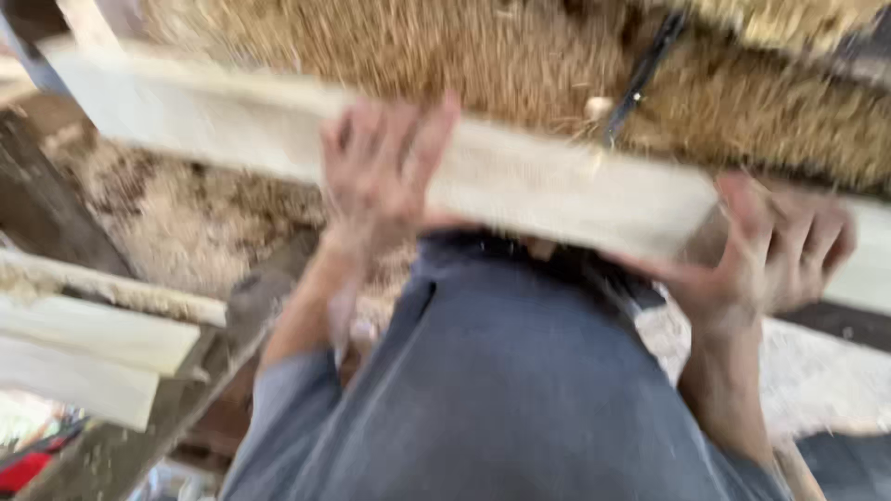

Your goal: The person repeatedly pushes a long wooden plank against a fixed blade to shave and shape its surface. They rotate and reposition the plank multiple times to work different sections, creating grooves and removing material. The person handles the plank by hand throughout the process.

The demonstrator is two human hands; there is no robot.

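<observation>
Both hands point(385, 162) point(784, 246) grip pale plank point(557, 190); sawdust heap point(520, 56) behind, offcuts point(88, 357) left.

Motion blur smears the whole view, so the fingers of the left hand point(385, 162) on the pale wooden plank point(557, 190) run together and its grip cannot be judged, while the right hand point(789, 250) at 3 o'clock shows curled fingers with the palm hidden behind the plank's edge. The plank is cut off by the frame at 9 and 3 o'clock, and its lower edge vanishes behind the person's grey shirt point(520, 380). The dark strap point(640, 74) at 1 o'clock is too blurred to identify, and the stacked boards point(83, 357) at 8 o'clock leave the frame.
</observation>
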